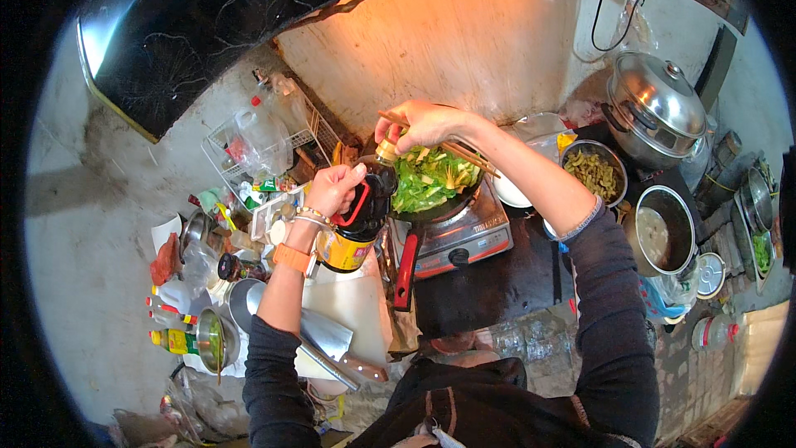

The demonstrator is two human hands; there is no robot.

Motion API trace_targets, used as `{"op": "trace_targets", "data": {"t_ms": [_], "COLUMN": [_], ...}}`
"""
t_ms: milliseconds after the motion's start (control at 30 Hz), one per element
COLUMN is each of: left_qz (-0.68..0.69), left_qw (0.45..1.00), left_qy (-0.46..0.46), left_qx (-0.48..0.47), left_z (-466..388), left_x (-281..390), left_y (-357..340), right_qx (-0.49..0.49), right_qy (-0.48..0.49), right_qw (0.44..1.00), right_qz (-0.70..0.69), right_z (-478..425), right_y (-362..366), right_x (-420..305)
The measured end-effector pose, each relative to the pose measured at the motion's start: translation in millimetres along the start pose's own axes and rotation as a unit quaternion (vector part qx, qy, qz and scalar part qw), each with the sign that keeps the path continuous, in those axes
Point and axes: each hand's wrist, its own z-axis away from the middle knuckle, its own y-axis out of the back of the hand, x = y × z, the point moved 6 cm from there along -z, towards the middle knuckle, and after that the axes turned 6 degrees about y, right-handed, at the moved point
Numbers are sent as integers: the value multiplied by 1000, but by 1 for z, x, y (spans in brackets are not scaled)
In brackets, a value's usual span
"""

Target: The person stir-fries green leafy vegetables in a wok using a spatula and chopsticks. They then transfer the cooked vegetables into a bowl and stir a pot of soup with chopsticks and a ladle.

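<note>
My left hand point(334, 190) is closed around the red handle of a large dark sauce bottle point(349, 251) with a yellow label. The bottle leans with its neck toward the pan. At its top, the fingers of my right hand point(429, 123) are on the golden-yellow cap point(387, 149); whether the cap is loose cannot be seen. A pair of wooden chopsticks point(477, 160) is also in my right hand, pointing right across the pan. Chopped leafy greens point(429, 183) heap in the frying pan, whose red handle point(407, 270) points toward me. Under the pan sits a portable gas stove point(459, 250).
Left of the stove, a cleaver point(329, 333) and a metal-handled tool point(329, 364) lie by a white cutting board point(354, 298). Bottles and a steel bowl point(233, 339) crowd the far left. Rightward stand a bowl of cooked food point(594, 174), a pot point(675, 224) and a lidded steamer point(659, 99).
</note>
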Motion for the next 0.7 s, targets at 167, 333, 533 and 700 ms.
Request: {"op": "trace_targets", "data": {"t_ms": [167,333,533,700], "left_qz": [13,0,-24,-60], "left_qw": [1000,1000,999,998], "left_qy": [6,12,21,24], "left_qx": [-7,-1,0,12], "left_z": [-12,-23,-31,-45], "left_x": [-9,-10,-13,-12], "left_y": [4,1,7,5], "right_qx": [18,-47,38,69], "right_qy": [-100,-87,-56,-70], "right_qw": [994,995,998,995], "right_qz": [30,20,8,-28], "right_z": [-15,-13,4,19], "right_y": [-3,-2,30,43], "right_x": [25,28,46,70]}}
